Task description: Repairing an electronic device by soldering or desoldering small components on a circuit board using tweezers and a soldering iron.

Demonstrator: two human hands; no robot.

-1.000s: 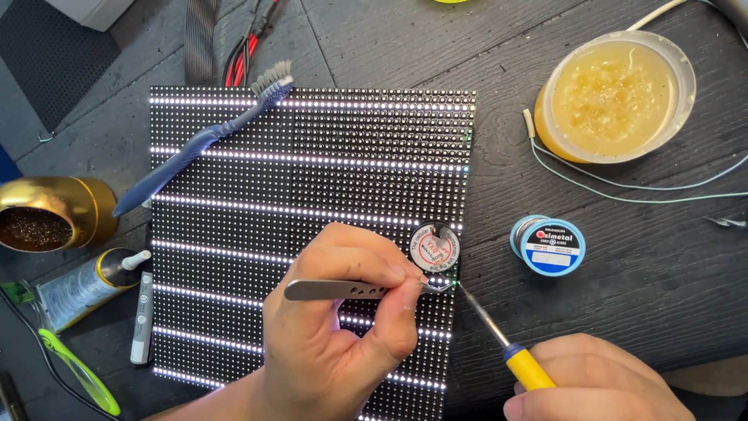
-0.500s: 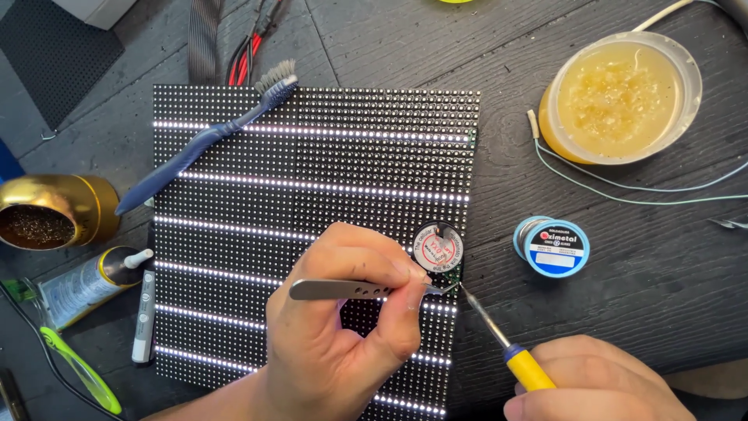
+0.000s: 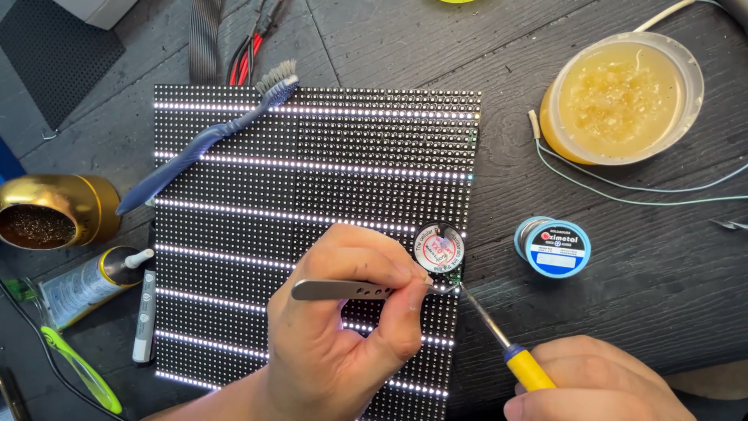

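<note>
The black LED panel (image 3: 312,234), crossed by lit white rows, lies mid-bench. At its five o'clock edge, the left hand (image 3: 343,335) pinches steel tweezers (image 3: 343,290); the right hand (image 3: 600,386) grips a yellow-handled soldering iron (image 3: 506,343).

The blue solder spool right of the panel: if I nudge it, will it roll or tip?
The blue solder spool lies tilted on the dark table, so it would probably slide or rock rather than roll. It looks small, likely light.
</note>
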